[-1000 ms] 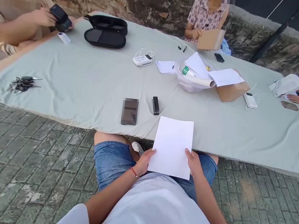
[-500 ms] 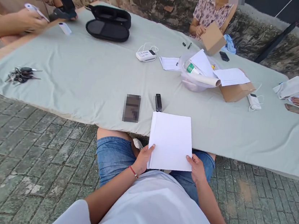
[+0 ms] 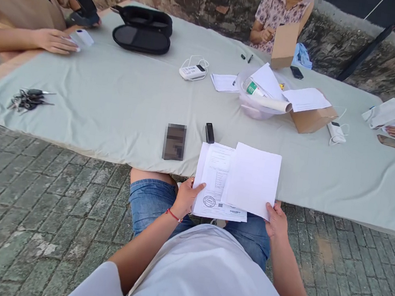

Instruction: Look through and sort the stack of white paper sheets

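Note:
My left hand (image 3: 186, 197) grips the left edge of a stack of papers (image 3: 218, 170), thumb on top. Its exposed sheet carries printed lines and a round stamp near the bottom. In my right hand (image 3: 277, 219), pinched at the lower right corner, is a blank white sheet (image 3: 254, 179), shifted right and covering part of the printed page. Whether that is one sheet or several I cannot tell. Just beyond the stack's top left lies a black stapler-like object (image 3: 209, 133). Left of it is a dark, blurred-out rectangular item (image 3: 174, 142).
On the cloth-covered table (image 3: 117, 99) lie keys (image 3: 29, 100), an open black case (image 3: 142, 31), and a white device with a cord (image 3: 193, 72). A plastic basin (image 3: 256, 111) holds papers and a bottle, beside a cardboard box (image 3: 312, 121). Other people sit around the far sides.
My right hand has moved right with the blank top sheet, uncovering the printed, stamped page. The person at far left has lowered a hand to the table; the person opposite has turned a box.

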A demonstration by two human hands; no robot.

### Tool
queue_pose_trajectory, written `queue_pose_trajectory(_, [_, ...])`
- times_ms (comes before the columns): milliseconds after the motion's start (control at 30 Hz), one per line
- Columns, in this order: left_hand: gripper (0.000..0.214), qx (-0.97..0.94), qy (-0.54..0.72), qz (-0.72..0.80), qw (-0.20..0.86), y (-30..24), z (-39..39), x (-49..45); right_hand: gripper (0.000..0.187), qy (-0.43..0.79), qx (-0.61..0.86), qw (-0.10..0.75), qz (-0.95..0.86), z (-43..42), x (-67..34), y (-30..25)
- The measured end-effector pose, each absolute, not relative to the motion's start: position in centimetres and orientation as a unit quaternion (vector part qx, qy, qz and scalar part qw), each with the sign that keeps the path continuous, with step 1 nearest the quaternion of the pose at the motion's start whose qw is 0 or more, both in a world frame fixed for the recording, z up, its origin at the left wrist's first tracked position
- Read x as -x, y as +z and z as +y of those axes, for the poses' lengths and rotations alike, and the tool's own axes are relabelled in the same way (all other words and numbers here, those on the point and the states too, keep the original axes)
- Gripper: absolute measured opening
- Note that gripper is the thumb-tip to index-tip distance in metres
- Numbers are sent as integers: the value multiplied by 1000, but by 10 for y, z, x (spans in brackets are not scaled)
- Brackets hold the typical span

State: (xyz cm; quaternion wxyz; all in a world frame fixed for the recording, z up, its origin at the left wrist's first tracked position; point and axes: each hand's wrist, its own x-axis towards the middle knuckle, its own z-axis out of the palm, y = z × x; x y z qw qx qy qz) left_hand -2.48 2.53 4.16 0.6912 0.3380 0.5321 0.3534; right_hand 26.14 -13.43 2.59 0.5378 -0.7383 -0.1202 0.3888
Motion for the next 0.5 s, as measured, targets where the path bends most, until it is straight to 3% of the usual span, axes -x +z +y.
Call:
queue_pose_trajectory(233, [37,-430,331,505,671,55,28,19,35,367,761,517,-142,-155,-277,19])
queue_pose_trajectory(400, [36,-456,321,518,649,55,30,12,56,311,767,514,-227,-155,-261,14])
queue_pose_trajectory(500, [39,-480,310,549,609,47,32,12,53,231,803,447,-320,-149,-254,19])
